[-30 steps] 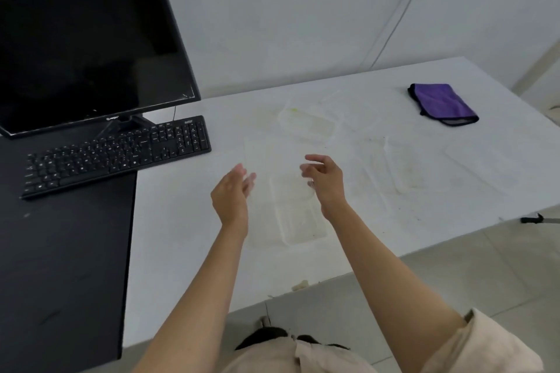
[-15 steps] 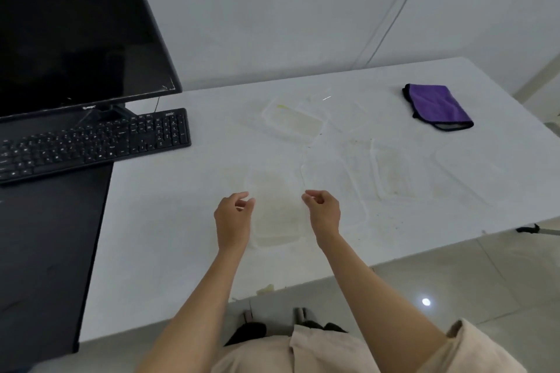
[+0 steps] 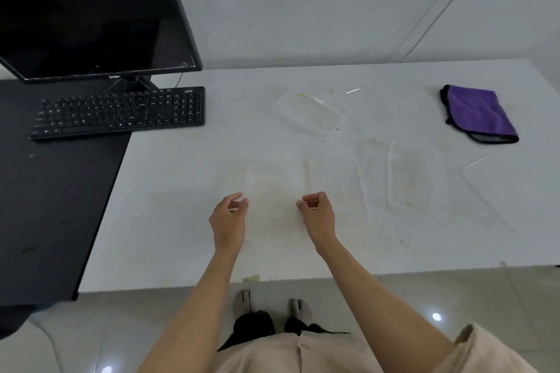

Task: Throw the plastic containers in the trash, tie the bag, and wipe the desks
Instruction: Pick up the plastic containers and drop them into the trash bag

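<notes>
Several clear, food-stained plastic containers lie on the white desk (image 3: 169, 221). The nearest container (image 3: 272, 209) sits between my hands. My left hand (image 3: 228, 218) has its fingers and thumb curled at that container's left rim, and my right hand (image 3: 316, 215) pinches its right rim. Beside it on the right lie a second container (image 3: 336, 191) and a third container (image 3: 409, 179). Farther back rests another container (image 3: 312, 112). A folded purple cloth (image 3: 478, 112) lies at the far right of the desk.
A black desk (image 3: 45, 206) adjoins on the left, bearing a monitor (image 3: 91, 9) and a keyboard (image 3: 121, 112). A clear lid (image 3: 488, 182) lies near the right edge. Crumbs speckle the white top, and a food scrap (image 3: 251, 278) sits on its front edge.
Both hands came down from above the desk to the sides of the nearest container, and their fingers curled in at its rims. The view shifted nearer over the desk.
</notes>
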